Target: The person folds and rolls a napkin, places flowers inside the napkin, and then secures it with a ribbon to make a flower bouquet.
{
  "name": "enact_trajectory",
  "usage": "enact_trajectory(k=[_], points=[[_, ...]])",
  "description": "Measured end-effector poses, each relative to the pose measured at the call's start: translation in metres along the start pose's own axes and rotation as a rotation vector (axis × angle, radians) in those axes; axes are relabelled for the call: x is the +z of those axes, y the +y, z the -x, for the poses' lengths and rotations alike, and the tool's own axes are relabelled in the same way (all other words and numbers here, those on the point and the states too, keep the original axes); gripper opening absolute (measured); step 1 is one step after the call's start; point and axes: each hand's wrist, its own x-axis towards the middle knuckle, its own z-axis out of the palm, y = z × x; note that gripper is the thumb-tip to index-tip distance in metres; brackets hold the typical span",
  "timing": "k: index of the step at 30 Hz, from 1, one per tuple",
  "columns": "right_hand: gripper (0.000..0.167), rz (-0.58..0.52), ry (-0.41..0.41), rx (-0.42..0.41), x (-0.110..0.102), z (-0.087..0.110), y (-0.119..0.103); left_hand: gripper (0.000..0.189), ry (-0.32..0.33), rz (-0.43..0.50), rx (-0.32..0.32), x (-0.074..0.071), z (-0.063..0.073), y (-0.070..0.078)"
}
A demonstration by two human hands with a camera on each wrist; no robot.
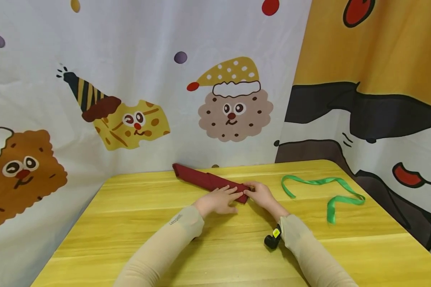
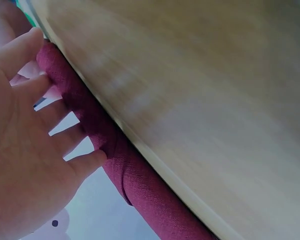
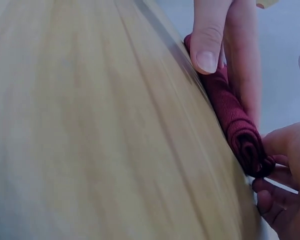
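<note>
A dark red cloth [image 1: 195, 177], folded into a long flat roll, lies slantwise near the back of the wooden table. My left hand [image 1: 220, 199] rests on its nearer half with the fingers spread and fairly straight, as the left wrist view also shows along the cloth [image 2: 140, 185]. At the right end, my right hand [image 1: 261, 194] pinches the cloth's edge between thumb and fingers. Layered folds show at that end of the cloth [image 3: 247, 145] in the right wrist view, with the right hand [image 3: 290, 172] beside them.
A green ribbon [image 1: 344, 199] lies loosely curved on the right side of the table [image 1: 230, 259]. A small black device [image 1: 272, 241] is at the right wrist. Behind the table's back edge hangs a curtain [image 1: 147, 71] printed with cartoon figures.
</note>
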Motion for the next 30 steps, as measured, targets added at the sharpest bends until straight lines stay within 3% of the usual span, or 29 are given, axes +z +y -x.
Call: enact_trajectory(k=[10,13,18,30], points=[[0.011,0.263,0.035,-0.208,0.001,0.008,-0.021,0.072,-0.004,0.014,-0.011,0.004,0.002,-0.003],[0.018,0.372,0.012,-0.233,0.000,0.011,-0.028,0.075,0.002,0.011,-0.011,0.004,0.001,-0.003],[0.042,0.510,-0.037,-0.206,-0.001,0.013,-0.035,0.076,0.013,0.003,0.001,0.003,0.001,-0.005],[0.023,0.505,-0.046,-0.193,0.000,0.013,-0.035,0.074,-0.004,0.048,0.059,0.001,0.007,-0.007]])
